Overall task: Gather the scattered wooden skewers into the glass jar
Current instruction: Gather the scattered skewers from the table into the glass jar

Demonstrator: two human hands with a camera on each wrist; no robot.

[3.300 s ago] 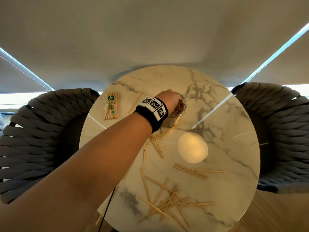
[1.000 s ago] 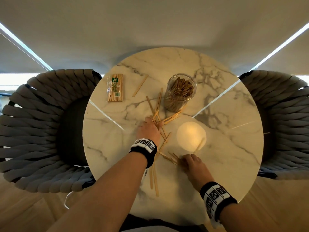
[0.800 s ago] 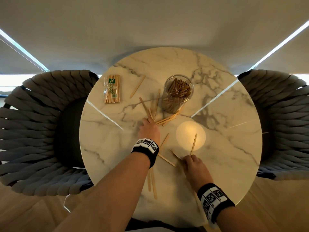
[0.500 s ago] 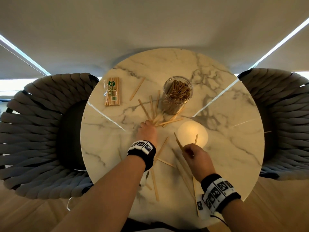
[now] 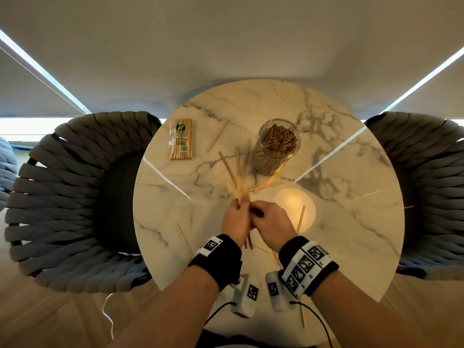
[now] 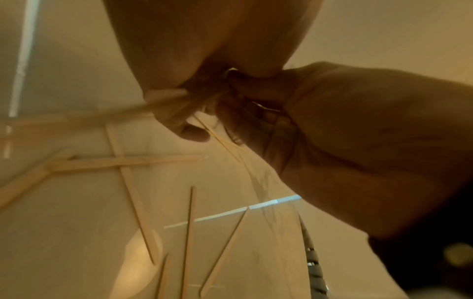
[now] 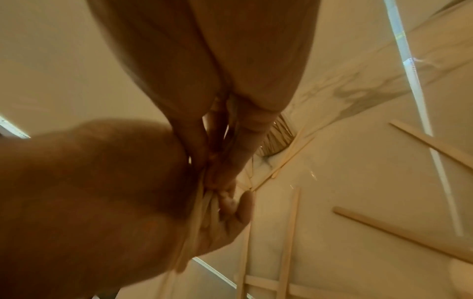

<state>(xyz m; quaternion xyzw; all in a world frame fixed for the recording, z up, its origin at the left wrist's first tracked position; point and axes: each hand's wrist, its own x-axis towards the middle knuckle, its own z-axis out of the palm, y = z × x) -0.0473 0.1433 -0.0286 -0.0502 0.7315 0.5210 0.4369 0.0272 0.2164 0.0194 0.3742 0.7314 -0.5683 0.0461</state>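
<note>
Your right hand (image 5: 270,222) has come across to your left hand (image 5: 237,221); both now grasp one fanned skewer bundle (image 5: 238,172) (jar (image 5: 276,146) next, likely).

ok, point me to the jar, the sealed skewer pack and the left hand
jar (image 5: 277,146), head view, on its glass wall below the rim.
pack (image 5: 181,141), head view, on the middle of the wrapper.
left hand (image 5: 236,219), head view, on the back of the hand.

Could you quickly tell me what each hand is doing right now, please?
Left hand: closed around a bunch of wooden skewers.
Right hand: fingers curled against the left hand, at the same bunch.
</note>
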